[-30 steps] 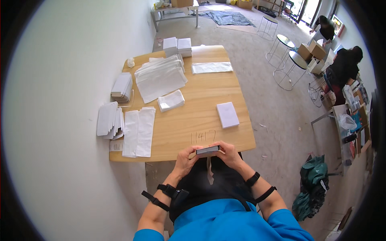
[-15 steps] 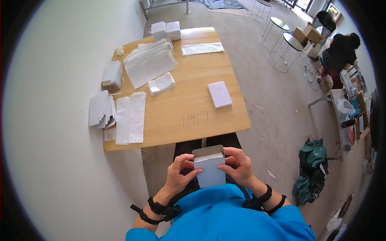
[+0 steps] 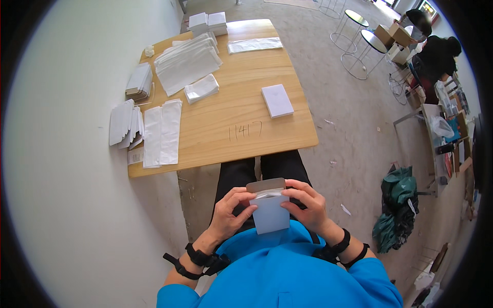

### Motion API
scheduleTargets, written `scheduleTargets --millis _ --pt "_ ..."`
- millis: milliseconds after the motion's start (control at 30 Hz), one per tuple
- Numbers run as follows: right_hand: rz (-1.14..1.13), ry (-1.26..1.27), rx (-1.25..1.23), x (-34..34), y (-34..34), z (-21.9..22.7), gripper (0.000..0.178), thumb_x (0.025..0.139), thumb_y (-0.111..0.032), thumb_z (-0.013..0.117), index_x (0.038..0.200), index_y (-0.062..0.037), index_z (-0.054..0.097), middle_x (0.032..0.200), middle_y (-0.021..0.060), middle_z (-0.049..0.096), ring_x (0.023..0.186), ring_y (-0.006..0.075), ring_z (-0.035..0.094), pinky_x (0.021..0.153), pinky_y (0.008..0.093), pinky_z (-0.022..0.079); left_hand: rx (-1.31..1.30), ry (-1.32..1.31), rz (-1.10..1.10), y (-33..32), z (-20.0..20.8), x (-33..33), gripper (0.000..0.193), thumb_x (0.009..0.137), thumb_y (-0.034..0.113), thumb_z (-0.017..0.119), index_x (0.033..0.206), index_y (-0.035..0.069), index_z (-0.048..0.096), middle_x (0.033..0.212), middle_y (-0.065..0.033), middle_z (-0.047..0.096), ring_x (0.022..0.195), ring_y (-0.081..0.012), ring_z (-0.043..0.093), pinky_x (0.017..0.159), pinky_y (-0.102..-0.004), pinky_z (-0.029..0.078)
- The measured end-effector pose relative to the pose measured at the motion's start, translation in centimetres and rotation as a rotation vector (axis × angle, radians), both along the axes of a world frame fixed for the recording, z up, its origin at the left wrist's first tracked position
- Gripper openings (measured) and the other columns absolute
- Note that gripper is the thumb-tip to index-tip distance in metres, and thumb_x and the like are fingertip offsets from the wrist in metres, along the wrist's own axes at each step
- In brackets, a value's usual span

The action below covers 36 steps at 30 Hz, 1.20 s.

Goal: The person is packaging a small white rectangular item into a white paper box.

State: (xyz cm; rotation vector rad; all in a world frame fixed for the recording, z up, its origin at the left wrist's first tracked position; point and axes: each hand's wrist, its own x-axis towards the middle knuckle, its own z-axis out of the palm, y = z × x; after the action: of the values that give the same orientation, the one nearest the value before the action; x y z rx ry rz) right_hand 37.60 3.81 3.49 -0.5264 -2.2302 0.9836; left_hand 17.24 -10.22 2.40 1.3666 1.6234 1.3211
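Observation:
Over my lap, both hands hold a small white cardboard box (image 3: 271,215) upright. Its grey-brown inner flap (image 3: 266,185) stands raised at the far side, and white layered contents (image 3: 269,193) show at the opening. My left hand (image 3: 229,211) closes on the left edge, thumb on the near face and fingers by the opening. At the right edge my right hand (image 3: 309,206) grips likewise, its fingers bent over the opening beside the contents. A closed white box (image 3: 278,101) lies on the wooden table ahead.
The table (image 3: 241,136) bears stacks of white plastic bags (image 3: 187,64), folded white sleeves (image 3: 162,134), flat white boxes (image 3: 126,124) and white box stacks (image 3: 208,23). Dark green bags (image 3: 396,205) lie on the floor at right. Two people work by cartons at far right.
The table sits higher in the picture as my view has tilted down. My fingers have shifted at the box's opening, the right ones further over it; the box stays in both hands.

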Motion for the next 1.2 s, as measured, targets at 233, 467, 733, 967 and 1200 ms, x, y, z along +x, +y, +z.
scheduleTargets --millis 233,467,733,967,1200 --pt "-0.041 -0.031 -0.603 -0.1 1.5 0.9 0.018 0.084 -0.009 0.077 0.099 -0.0028 0.070 0.093 0.0116 0.069 0.083 0.0174 0.069 0.079 0.0292 0.058 0.014 -0.216 0.052 1.3 0.9 0.3 0.020 0.086 0.000 0.071 0.106 0.006 0.070 0.106 -0.0093 0.065 0.097 -0.0186 0.064 0.085 -0.0287 0.053" --pt "0.169 -0.148 -0.478 -0.3 3.5 1.1 0.013 0.085 -0.006 0.075 0.097 -0.0050 0.073 0.095 0.0080 0.070 0.083 0.0171 0.069 0.076 0.0281 0.057 0.012 -0.075 -0.053 2.0 1.3 -0.3 0.018 0.087 -0.001 0.069 0.104 0.006 0.072 0.103 -0.0076 0.066 0.093 -0.0180 0.065 0.082 -0.0289 0.054" --pt "0.148 -0.123 -0.530 -0.7 3.9 0.6 0.010 0.087 -0.010 0.074 0.095 -0.0040 0.074 0.087 0.0066 0.069 0.077 0.0151 0.067 0.067 0.0254 0.055 -0.009 -0.039 -0.018 2.7 1.2 -0.1 0.018 0.087 0.005 0.072 0.105 0.005 0.071 0.100 -0.0076 0.065 0.087 -0.0165 0.065 0.077 -0.0279 0.055" --pt "0.121 -0.165 -0.505 -0.9 4.0 1.5 0.008 0.088 -0.008 0.073 0.092 -0.0018 0.074 0.085 0.0069 0.068 0.072 0.0130 0.065 0.064 0.0236 0.053 -0.035 -0.047 0.031 3.2 1.3 0.2 0.018 0.088 0.007 0.073 0.106 0.005 0.073 0.094 -0.0068 0.065 0.079 -0.0134 0.061 0.071 -0.0250 0.052" --pt "0.099 -0.124 -0.515 -1.0 3.3 1.3 0.007 0.087 -0.007 0.072 0.091 -0.0007 0.074 0.087 0.0076 0.068 0.074 0.0138 0.066 0.064 0.0247 0.054 -0.108 -0.198 0.007 3.0 0.9 0.0 0.012 0.089 0.004 0.070 0.101 0.002 0.073 0.098 -0.0068 0.063 0.088 -0.0137 0.062 0.076 -0.0252 0.053"
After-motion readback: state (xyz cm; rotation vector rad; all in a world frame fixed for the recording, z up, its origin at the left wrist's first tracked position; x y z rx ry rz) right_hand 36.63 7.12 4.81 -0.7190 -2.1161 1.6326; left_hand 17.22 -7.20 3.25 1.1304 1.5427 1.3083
